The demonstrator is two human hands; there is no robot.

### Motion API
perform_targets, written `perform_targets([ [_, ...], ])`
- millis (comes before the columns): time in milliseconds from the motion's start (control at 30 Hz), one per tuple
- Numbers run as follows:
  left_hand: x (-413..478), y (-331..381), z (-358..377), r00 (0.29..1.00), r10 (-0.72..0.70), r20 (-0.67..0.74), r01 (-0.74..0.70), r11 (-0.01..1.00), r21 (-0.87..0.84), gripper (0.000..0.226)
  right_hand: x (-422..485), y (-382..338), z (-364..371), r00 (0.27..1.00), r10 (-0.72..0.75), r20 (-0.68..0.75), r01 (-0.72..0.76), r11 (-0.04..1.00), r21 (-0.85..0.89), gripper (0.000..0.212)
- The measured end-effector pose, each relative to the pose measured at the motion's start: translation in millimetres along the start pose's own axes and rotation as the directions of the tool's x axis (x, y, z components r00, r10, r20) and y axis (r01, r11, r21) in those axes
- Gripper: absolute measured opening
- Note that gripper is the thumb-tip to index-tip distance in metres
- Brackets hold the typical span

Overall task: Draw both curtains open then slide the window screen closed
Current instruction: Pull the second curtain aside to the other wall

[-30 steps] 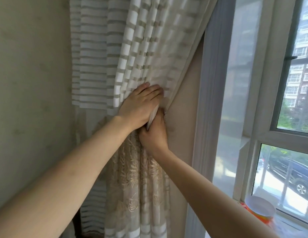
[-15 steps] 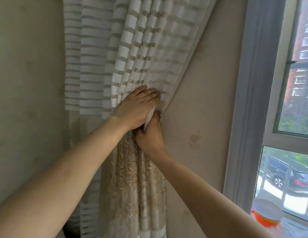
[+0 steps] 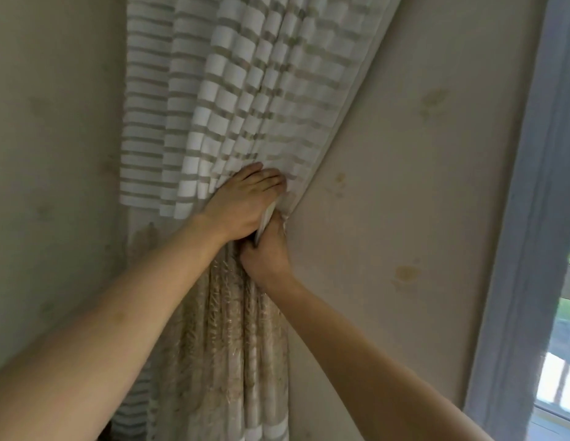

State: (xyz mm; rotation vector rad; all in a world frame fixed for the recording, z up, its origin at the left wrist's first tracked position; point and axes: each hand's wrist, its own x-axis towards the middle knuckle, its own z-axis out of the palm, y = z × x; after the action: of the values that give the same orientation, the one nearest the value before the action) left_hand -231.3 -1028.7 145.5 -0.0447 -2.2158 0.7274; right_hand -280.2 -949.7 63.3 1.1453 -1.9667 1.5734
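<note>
Against the wall [image 3: 404, 186] left of the window frame [image 3: 531, 218], the curtain [image 3: 232, 90] is already gathered into a tight bunch, its striped upper part fanning up and to the right, its embroidered lower part hanging straight down below the hands. This curtain looks drawn open, or nearly so, and what seems to be going on is the fastening of the bunch: a pale strip [image 3: 267, 219], perhaps a tieback, shows between the two hands, though what it is cannot be told for sure. The second curtain is out of view, so whether it is open cannot be told. The screen is not visible either; only a sliver of window shows at the right edge. By this reckoning the task is in its first part, with at least the screen left, and possibly the other curtain.

The left hand [image 3: 245, 202] lies across the bunch, palm to the cloth, fingers [image 3: 271, 179] extended and pressed flat against the folds, holding them in rather than gripping. The right hand [image 3: 267, 253] sits just beneath it, touching it, knuckles toward the camera, curled shut around the edge of the bunch where it meets the wall; its fingertips are hidden, so exactly what they pinch is unclear. Both forearms reach up and inward from the lower corners, converging at the gather.
</note>
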Motion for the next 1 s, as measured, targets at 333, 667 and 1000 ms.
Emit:
perform_targets([
  [333, -34, -65, 27, 0.994, -0.054, 0.093, 0.054, 0.999, 0.001, 0.061, 18, -17, 72, 0.992, 0.011, 0.123, 0.004, 0.992, -0.124, 0.087],
  [667, -52, -109, 48, 0.986, -0.133, 0.098, 0.131, 0.991, 0.021, 0.074, 42, -26, 118, 0.973, 0.071, 0.218, -0.053, 0.995, -0.087, 0.083],
  [1000, -41, -79, 66, 0.991, -0.109, 0.076, 0.105, 0.993, 0.044, 0.054, 35, -2, 101, 0.967, 0.08, 0.241, -0.033, 0.981, -0.194, 0.095],
])
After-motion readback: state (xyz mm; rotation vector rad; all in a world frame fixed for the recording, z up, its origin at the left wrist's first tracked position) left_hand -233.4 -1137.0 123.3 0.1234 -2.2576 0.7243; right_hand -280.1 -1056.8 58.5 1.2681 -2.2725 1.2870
